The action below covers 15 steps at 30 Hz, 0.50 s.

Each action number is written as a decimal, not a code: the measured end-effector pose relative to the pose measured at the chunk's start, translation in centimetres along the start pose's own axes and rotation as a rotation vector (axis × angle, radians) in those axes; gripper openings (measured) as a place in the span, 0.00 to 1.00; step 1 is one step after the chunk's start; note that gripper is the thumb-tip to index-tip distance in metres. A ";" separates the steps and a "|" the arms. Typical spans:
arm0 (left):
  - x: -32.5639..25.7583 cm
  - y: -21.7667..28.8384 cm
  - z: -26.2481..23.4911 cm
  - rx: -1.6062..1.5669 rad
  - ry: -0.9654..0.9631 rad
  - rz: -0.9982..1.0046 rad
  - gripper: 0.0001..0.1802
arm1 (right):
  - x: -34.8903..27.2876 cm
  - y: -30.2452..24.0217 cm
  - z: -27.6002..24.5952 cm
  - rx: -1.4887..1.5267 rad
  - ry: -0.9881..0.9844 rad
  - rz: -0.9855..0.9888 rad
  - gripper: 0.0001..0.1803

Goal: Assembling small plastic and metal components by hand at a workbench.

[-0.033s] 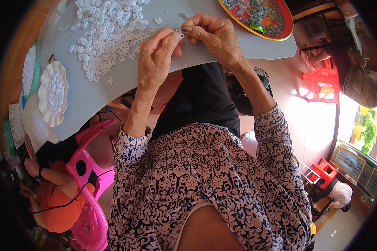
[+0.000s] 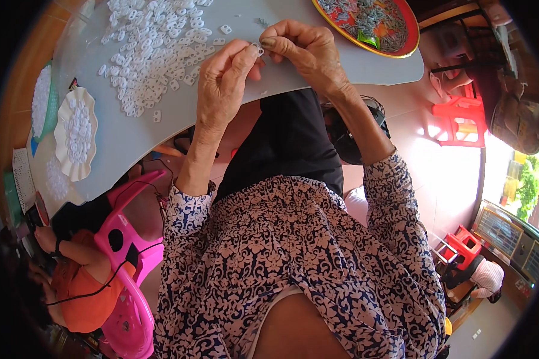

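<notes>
Above the near edge of the grey table (image 2: pixel 179 110), my two hands meet fingertip to fingertip. My left hand (image 2: pixel 224 78) pinches a small white two-holed plastic piece (image 2: pixel 259 51) between thumb and finger. My right hand (image 2: pixel 308 57) is closed in a pinch at that piece's right side; whatever its fingertips hold is too small to make out. A spread pile of similar white pieces (image 2: pixel 141 78) lies left of my hands. To the right stands a round red tray (image 2: pixel 411 43) with a gold rim, full of small grey metal parts and a green scrap.
A wavy-edged white dish (image 2: pixel 61 143) of white pieces stands at left, near a green basket (image 2: pixel 52 113) with more. Below it are a pink plastic chair (image 2: pixel 141 299) and a person in orange (image 2: pixel 93 293). Red stools (image 2: pixel 461 116) stand at right.
</notes>
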<state>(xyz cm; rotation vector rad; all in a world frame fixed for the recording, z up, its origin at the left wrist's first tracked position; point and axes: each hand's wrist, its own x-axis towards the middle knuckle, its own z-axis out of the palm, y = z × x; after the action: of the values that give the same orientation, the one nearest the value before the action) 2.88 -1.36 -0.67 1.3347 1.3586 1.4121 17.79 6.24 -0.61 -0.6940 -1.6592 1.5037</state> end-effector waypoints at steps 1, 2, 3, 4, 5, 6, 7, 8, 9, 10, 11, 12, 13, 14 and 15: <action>0.0 0.0 0.1 -0.001 -0.001 -0.001 0.14 | 0.0 0.0 0.0 -0.018 -0.004 -0.011 0.09; 0.0 0.1 0.2 -0.011 0.001 0.012 0.14 | 0.0 0.0 0.0 -0.037 -0.007 -0.021 0.10; 0.0 0.1 0.3 -0.021 0.002 0.026 0.13 | 0.0 0.0 -0.1 -0.037 -0.006 -0.020 0.10; 0.0 0.0 0.3 -0.021 0.002 0.024 0.13 | 0.0 0.1 0.0 -0.056 -0.005 -0.036 0.11; 0.0 0.0 0.4 -0.035 0.001 0.041 0.13 | 0.0 0.1 0.1 -0.075 -0.003 -0.053 0.11; 0.0 -0.1 0.5 -0.049 0.001 0.058 0.13 | 0.0 0.0 0.2 -0.074 -0.003 -0.051 0.11; 0.0 -0.3 0.5 -0.049 0.001 0.054 0.13 | -0.2 -0.3 0.4 -0.073 0.002 -0.062 0.12; 0.0 -0.4 0.6 -0.057 0.010 0.079 0.13 | -0.3 -0.4 0.6 -0.071 0.006 -0.073 0.12; 0.0 -0.6 0.6 -0.065 0.019 0.104 0.13 | -0.4 -0.4 0.6 -0.071 0.005 -0.070 0.12; 0.2 -0.6 0.6 -0.067 0.018 0.103 0.13 | -0.3 -0.4 0.5 -0.090 0.007 -0.063 0.12; 0.3 -0.6 0.6 -0.087 0.004 0.089 0.13 | -0.2 -0.4 0.3 -0.110 0.009 -0.056 0.12; 0.4 -0.5 0.6 -0.108 -0.011 0.076 0.12 | -0.1 -0.1 0.3 -0.112 0.009 -0.056 0.12; 0.4 -0.6 0.5 -0.109 -0.009 0.078 0.12 | 0.0 0.1 0.3 -0.104 0.016 -0.049 0.12; 0.4 -0.7 0.4 -0.121 -0.026 0.069 0.12 | 0.1 0.2 0.3 -0.096 0.023 -0.041 0.12; 0.4 -0.7 0.3 -0.132 -0.043 0.060 0.13 | 0.0 0.2 0.1 -0.098 0.021 -0.043 0.12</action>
<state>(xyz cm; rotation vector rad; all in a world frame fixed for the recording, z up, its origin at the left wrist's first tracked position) 3.02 -0.78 -1.32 1.3205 1.1849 1.4778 17.69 6.19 -0.81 -0.7198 -1.7301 1.3881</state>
